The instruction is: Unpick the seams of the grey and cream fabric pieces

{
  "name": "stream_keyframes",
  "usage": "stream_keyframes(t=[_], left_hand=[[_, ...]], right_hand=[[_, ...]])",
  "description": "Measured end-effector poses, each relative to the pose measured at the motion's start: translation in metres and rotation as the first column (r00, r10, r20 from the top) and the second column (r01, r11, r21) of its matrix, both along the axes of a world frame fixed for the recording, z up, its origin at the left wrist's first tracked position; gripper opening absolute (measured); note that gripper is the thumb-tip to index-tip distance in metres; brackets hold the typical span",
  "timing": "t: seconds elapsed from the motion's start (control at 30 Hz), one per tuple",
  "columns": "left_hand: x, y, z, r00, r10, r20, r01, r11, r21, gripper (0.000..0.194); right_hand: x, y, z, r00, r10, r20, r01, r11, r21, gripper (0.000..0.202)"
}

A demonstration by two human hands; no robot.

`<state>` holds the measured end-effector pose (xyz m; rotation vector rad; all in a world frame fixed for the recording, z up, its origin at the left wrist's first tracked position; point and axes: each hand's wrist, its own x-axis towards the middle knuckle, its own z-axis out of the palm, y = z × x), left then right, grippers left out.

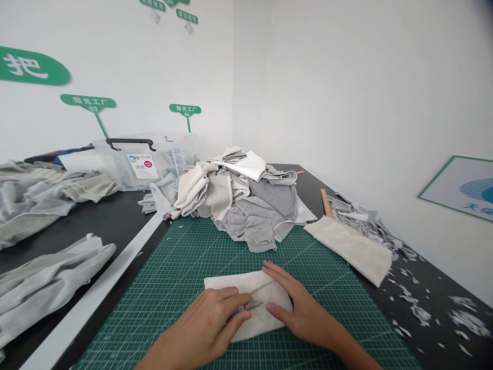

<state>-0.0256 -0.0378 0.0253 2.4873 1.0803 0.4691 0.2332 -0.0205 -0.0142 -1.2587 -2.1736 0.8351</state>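
Black worktop (111, 213) carries a green gridded mat (185, 262); grey-and-white fabric heap (250, 205) at the mat's far end, clear plastic box (123, 167) to the heap's left. Off-white cloth (231, 281) lies on the near part of the mat. Left hand (208, 318) — fingers closed around a small pointed blade (254, 304), over the cloth. Right hand (304, 308) — fingers spread, resting on the cloth's right end.

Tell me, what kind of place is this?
Probably a small cloth workshop. There's a green cutting mat, a big heap of grey and white cloth, and a green sign with the Chinese word for factory.
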Motion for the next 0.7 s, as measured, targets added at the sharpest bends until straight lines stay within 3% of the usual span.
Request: stream_keyframes(t=[0.13, 0.23, 0.37, 0.53, 0.7], left_hand=[[0.003, 0.001, -0.002, 1.0, 0.015, 0.005, -0.015, 1.0, -0.007, 0.034], [0.004, 0.003, -0.001, 1.0, 0.03, 0.005, -0.03, 0.999, -0.013, 0.028], [0.002, 0.003, 0.0, 0.998, 0.036, 0.049, -0.036, 0.999, -0.011, 0.03], [-0.003, 0.004, -0.005, 0.999, 0.046, -0.019, -0.047, 0.999, -0.004, 0.025], [-0.008, 0.01, 0.0, 0.993, 0.087, 0.074, -0.089, 0.996, 0.028, 0.028]], right_hand=[[0.003, 0.01, -0.005, 0.968, -0.125, -0.217, 0.115, 0.992, -0.057, 0.049], [0.004, 0.015, -0.008, 0.946, -0.151, -0.287, 0.133, 0.988, -0.083, 0.046], [0.003, 0.011, -0.006, 0.97, -0.12, -0.213, 0.119, 0.993, -0.019, 0.048], [0.004, 0.006, -0.002, 0.989, -0.102, -0.105, 0.106, 0.994, 0.04, 0.052], [0.004, 0.001, 0.004, 1.0, -0.013, 0.018, 0.011, 0.996, 0.089, 0.062]])
